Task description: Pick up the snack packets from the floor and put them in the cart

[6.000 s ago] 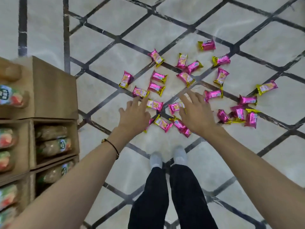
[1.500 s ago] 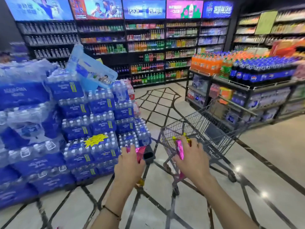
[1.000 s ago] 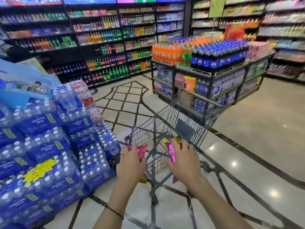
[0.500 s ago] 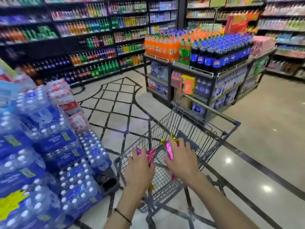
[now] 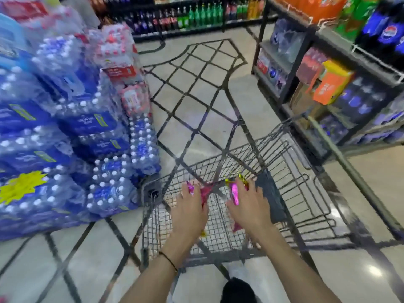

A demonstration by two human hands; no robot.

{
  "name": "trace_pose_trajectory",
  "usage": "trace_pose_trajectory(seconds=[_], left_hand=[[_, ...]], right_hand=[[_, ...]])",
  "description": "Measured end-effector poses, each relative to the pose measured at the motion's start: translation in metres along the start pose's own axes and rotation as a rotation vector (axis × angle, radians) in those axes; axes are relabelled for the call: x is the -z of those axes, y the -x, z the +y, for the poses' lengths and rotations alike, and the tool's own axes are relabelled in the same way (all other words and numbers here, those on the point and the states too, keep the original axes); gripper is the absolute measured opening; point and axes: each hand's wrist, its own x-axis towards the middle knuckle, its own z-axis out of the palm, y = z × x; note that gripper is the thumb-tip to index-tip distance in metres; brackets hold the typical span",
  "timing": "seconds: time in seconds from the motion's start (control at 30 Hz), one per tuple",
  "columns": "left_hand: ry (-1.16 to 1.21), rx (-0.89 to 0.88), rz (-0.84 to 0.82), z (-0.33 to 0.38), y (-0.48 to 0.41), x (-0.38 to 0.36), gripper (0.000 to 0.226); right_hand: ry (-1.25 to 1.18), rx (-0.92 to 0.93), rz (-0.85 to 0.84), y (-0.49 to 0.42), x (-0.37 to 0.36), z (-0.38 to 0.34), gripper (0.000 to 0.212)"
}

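Observation:
A grey wire shopping cart [image 5: 290,171] stands right in front of me, its basket open from above. My left hand [image 5: 188,213] is over the basket, shut on pink and gold snack packets [image 5: 204,192] that stick out past my fingers. My right hand [image 5: 249,206] is beside it, also over the basket, shut on more pink snack packets [image 5: 235,190]. Both hands are back-up, so the packets under the palms are mostly hidden. The view is blurred by motion.
Stacked shrink-wrapped packs of water bottles [image 5: 65,132] stand close on the left of the cart. A dark metal rack with soda bottles and boxes [image 5: 328,68] runs along the right. Tiled floor with dark lines [image 5: 196,88] stretches ahead to drink shelves [image 5: 185,14].
My view has tipped down and I have come closer to the cart. Both hands, still holding packets, have moved from the cart's near rim to over the basket.

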Motion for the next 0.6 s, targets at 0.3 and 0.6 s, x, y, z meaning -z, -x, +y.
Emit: trace_pose_trajectory(seconds=[0.3,0.6], left_hand=[[0.027,0.210,-0.131,0.027,-0.062,-0.104,0.054],[0.119,0.339,-0.195,-0.020,-0.145,-0.264,0.051]], right_hand=[[0.018,0.046,-0.244,-0.107,-0.073,0.054,0.072],[-0.012,0.049,-0.319,-0.189,-0.225,0.084,0.072]])
